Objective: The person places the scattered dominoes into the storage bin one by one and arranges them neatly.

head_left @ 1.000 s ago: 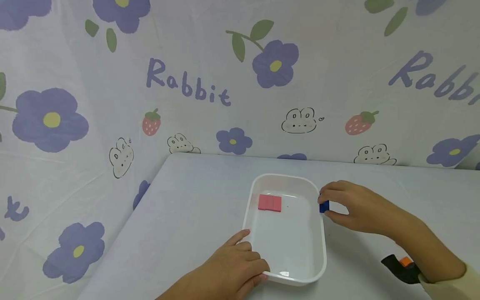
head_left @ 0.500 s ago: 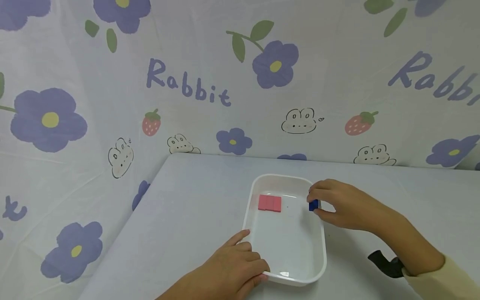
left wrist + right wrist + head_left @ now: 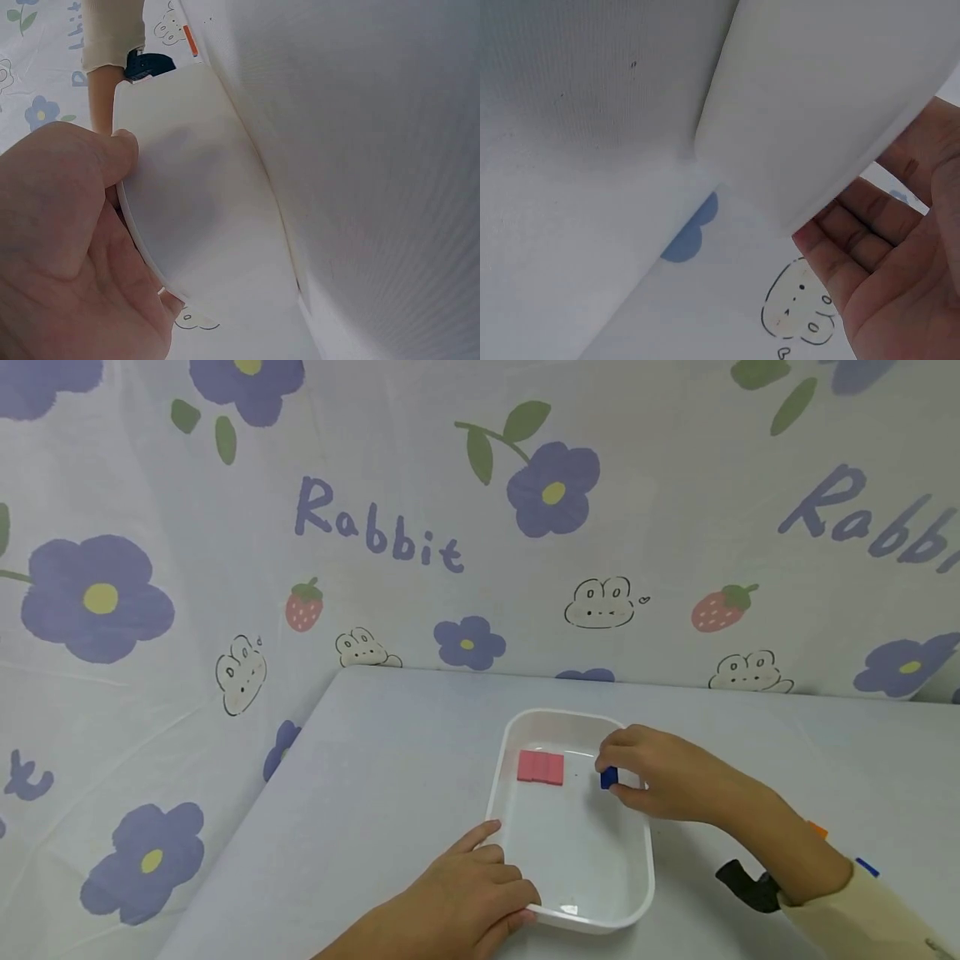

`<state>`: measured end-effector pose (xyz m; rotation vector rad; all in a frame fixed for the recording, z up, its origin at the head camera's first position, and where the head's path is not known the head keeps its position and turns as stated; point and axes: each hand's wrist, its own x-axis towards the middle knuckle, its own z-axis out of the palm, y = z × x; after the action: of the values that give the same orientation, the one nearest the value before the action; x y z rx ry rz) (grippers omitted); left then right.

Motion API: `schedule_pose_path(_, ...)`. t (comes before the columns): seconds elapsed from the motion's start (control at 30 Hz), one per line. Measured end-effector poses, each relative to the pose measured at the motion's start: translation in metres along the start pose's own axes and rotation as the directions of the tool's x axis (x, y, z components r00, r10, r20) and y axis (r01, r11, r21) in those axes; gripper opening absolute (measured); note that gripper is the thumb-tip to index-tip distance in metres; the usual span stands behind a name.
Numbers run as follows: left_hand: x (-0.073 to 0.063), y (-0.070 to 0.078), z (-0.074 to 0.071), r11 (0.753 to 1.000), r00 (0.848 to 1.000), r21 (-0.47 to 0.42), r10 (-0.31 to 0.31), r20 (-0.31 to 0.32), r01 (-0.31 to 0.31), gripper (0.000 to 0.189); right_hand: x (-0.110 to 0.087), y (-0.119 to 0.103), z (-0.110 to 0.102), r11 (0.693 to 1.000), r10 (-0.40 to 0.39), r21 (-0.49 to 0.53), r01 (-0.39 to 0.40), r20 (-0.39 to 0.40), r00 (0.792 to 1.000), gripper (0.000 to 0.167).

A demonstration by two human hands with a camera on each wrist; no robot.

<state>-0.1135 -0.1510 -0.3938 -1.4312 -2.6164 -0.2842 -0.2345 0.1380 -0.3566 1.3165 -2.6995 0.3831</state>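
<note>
A white rectangular tray [image 3: 564,852] stands on the table. At its near-left corner my left hand [image 3: 471,889] grips the rim; in the left wrist view the thumb [image 3: 122,155] lies over that edge, the other fingers partly hidden. My right hand [image 3: 675,775] reaches over the right side of the tray, pinching a small dark blue block [image 3: 608,779] between thumb and fingers. Flat pink blocks [image 3: 540,767] lie side by side on the tray's floor toward the far left. In the right wrist view the tray wall [image 3: 817,97] hides the fingertips and the block.
An orange piece [image 3: 817,829] and a blue piece [image 3: 867,867] show on the table beside the right forearm, partly covered by it. A black curved part [image 3: 748,889] sits at the right wrist. Behind the table hangs a cloth [image 3: 525,568] printed with flowers and rabbits.
My right hand has carried the blue block left, from the tray's right rim to above its floor. The left hand, tray and pink blocks have stayed in place.
</note>
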Motion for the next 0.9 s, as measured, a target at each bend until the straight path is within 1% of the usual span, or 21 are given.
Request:
schedule_pose_path(0.2,0.0,0.001,-0.001,1.0,1.0,0.012,-0.004,0.009,0.004,0.02,0.004,-0.001,0.006,1.0,0.004,0.001,-0.004,0.019,1.0,0.021)
schedule_pose_path(0.37,0.0,0.002,-0.002,1.0,1.0,0.025,-0.003,0.005,0.003,0.019,0.008,0.0,0.008,1.0,-0.012,0.006,0.012,0.033,0.999,0.019)
schedule_pose_path(0.5,0.0,0.001,-0.002,1.0,1.0,0.025,-0.006,0.008,0.006,0.019,0.011,0.002,0.011,0.999,-0.03,0.026,0.03,0.03,0.999,0.019)
schedule_pose_path(0.6,0.0,0.001,-0.002,1.0,1.0,0.013,-0.008,0.012,0.008,0.019,0.013,0.003,0.014,0.999,-0.029,0.046,0.027,0.043,0.999,0.019)
schedule_pose_path(0.77,0.0,0.001,-0.001,1.0,1.0,0.022,0.001,-0.011,0.0,0.02,0.017,0.005,0.018,0.996,-0.01,0.094,0.001,0.089,0.996,0.018)
schedule_pose_path(0.9,-0.001,0.001,0.0,0.999,0.999,0.042,0.016,-0.033,-0.014,0.02,0.02,0.006,0.019,0.994,-0.004,0.11,-0.007,0.101,0.995,0.018)
